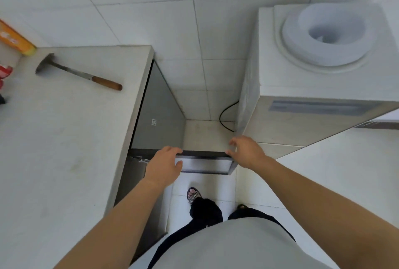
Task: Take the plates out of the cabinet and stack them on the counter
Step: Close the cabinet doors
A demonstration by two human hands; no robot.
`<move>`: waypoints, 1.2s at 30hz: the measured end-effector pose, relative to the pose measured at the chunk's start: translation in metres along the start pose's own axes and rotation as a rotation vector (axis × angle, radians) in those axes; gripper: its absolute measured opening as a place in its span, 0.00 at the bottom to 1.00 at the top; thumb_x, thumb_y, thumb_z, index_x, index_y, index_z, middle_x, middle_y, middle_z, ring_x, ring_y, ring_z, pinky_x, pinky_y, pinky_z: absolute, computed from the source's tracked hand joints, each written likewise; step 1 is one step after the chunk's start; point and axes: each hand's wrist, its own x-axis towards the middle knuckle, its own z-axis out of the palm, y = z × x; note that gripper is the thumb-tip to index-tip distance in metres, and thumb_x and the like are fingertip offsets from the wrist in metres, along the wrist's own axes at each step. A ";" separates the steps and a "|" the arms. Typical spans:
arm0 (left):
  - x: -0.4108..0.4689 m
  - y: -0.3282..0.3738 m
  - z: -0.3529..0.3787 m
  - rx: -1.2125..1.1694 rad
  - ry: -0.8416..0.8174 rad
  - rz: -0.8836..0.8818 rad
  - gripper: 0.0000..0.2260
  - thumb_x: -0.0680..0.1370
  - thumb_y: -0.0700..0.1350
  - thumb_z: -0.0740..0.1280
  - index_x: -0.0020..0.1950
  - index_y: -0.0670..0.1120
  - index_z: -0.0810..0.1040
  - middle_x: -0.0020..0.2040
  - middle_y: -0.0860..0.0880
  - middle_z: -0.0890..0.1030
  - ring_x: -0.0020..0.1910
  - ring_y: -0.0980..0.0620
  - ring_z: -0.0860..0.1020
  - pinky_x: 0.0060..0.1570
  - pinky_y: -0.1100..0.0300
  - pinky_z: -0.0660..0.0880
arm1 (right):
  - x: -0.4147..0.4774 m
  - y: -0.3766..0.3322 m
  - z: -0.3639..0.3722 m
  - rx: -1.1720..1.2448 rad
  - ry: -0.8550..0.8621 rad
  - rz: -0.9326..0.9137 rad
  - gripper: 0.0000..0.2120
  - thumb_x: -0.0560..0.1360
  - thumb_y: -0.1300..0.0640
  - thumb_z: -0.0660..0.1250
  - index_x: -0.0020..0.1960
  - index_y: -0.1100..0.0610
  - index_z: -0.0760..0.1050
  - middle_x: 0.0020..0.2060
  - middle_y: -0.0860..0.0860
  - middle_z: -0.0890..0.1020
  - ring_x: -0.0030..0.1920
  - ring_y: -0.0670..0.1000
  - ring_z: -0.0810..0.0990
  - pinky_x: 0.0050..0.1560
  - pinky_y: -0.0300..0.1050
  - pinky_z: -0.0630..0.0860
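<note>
White wall tiles are seen behind a pale counter (pixel 64 139) that fills the left of the frame. An orange box (pixel 16 39) is propped at its upper left corner, and a wooden-handled tool (pixel 79 73) is laid flat just right of it. The cabinet (pixel 159 113) is set under the counter's right edge, and its grey side is shown at centre. Its door (pixel 205 164) is swung out at lower centre and is viewed from above.

The left hand (pixel 164 166) is curled over the door's top edge at the left end, with the thumb laid on the front panel. The right hand (pixel 246 150) is held at the door's right corner with fingers loosely bent. Whether that corner is gripped or only touched cannot be told through the blur. A black cable (pixel 225 115) is looped on the wall beyond, and a water dispenser (pixel 323 53) is stood at the right.

No plates are shown, and the inside of the cabinet is hidden.

Trouble is judged likely in three ways:
- The door could be knocked against the dispenser if pulled wide.
- A plate could be clipped on the counter's overhang when lifted out unseen.
- A stack could be tipped if set down on the tool.
</note>
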 end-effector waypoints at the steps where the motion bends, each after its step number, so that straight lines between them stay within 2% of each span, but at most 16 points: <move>1: 0.007 -0.003 -0.001 0.007 -0.016 0.016 0.16 0.77 0.45 0.63 0.65 0.46 0.72 0.62 0.46 0.75 0.59 0.47 0.73 0.60 0.53 0.72 | 0.002 -0.001 0.001 0.000 -0.008 0.017 0.20 0.76 0.49 0.64 0.65 0.56 0.71 0.62 0.56 0.75 0.61 0.56 0.73 0.60 0.47 0.71; 7: 0.048 -0.022 0.009 0.039 -0.146 0.110 0.16 0.76 0.46 0.63 0.64 0.47 0.73 0.61 0.47 0.75 0.59 0.47 0.74 0.59 0.51 0.73 | 0.002 -0.007 0.017 0.032 -0.013 0.092 0.19 0.76 0.50 0.65 0.63 0.56 0.73 0.60 0.55 0.75 0.61 0.55 0.72 0.59 0.46 0.69; 12: 0.066 -0.040 0.020 0.151 -0.326 0.152 0.17 0.78 0.49 0.60 0.66 0.48 0.70 0.61 0.46 0.75 0.59 0.45 0.74 0.57 0.52 0.73 | 0.002 -0.012 0.030 0.047 -0.016 0.138 0.14 0.75 0.50 0.66 0.57 0.57 0.76 0.53 0.55 0.77 0.53 0.54 0.75 0.52 0.46 0.73; 18: 0.074 -0.047 0.020 0.122 -0.363 0.191 0.15 0.78 0.50 0.60 0.63 0.48 0.72 0.57 0.46 0.76 0.56 0.46 0.76 0.54 0.51 0.74 | 0.003 -0.017 0.032 0.054 0.012 0.135 0.12 0.74 0.50 0.67 0.54 0.56 0.77 0.49 0.53 0.78 0.49 0.52 0.75 0.47 0.41 0.69; 22: 0.072 -0.046 0.019 0.106 -0.352 0.181 0.14 0.78 0.54 0.60 0.60 0.49 0.74 0.54 0.47 0.78 0.54 0.46 0.76 0.53 0.52 0.74 | 0.003 -0.011 0.029 0.056 0.005 0.123 0.13 0.75 0.50 0.66 0.55 0.56 0.78 0.50 0.53 0.78 0.50 0.52 0.76 0.49 0.41 0.70; 26: 0.066 -0.040 0.020 0.084 -0.282 0.157 0.15 0.78 0.56 0.58 0.57 0.49 0.75 0.52 0.48 0.78 0.51 0.48 0.77 0.48 0.56 0.71 | 0.009 -0.004 0.025 0.015 -0.020 0.080 0.12 0.76 0.50 0.65 0.55 0.55 0.79 0.49 0.52 0.78 0.48 0.51 0.75 0.46 0.39 0.66; 31: 0.053 -0.024 0.025 0.083 -0.148 0.075 0.15 0.78 0.55 0.58 0.58 0.48 0.76 0.52 0.49 0.80 0.52 0.47 0.77 0.53 0.55 0.69 | 0.013 0.005 0.017 0.014 -0.104 -0.009 0.11 0.75 0.51 0.66 0.53 0.55 0.80 0.49 0.52 0.80 0.44 0.48 0.73 0.45 0.39 0.67; 34: 0.036 -0.010 0.038 0.023 -0.076 -0.063 0.16 0.78 0.54 0.59 0.61 0.46 0.75 0.58 0.47 0.78 0.60 0.47 0.73 0.60 0.52 0.68 | 0.011 0.012 0.015 0.037 -0.181 -0.065 0.11 0.74 0.53 0.67 0.55 0.54 0.80 0.49 0.51 0.82 0.46 0.50 0.78 0.47 0.40 0.71; 36: 0.022 0.001 0.051 -0.015 -0.046 -0.153 0.19 0.78 0.54 0.58 0.66 0.46 0.71 0.66 0.47 0.72 0.69 0.47 0.65 0.67 0.49 0.65 | 0.012 0.018 0.015 0.042 -0.242 -0.115 0.11 0.74 0.53 0.68 0.55 0.54 0.80 0.47 0.50 0.81 0.44 0.49 0.77 0.45 0.39 0.70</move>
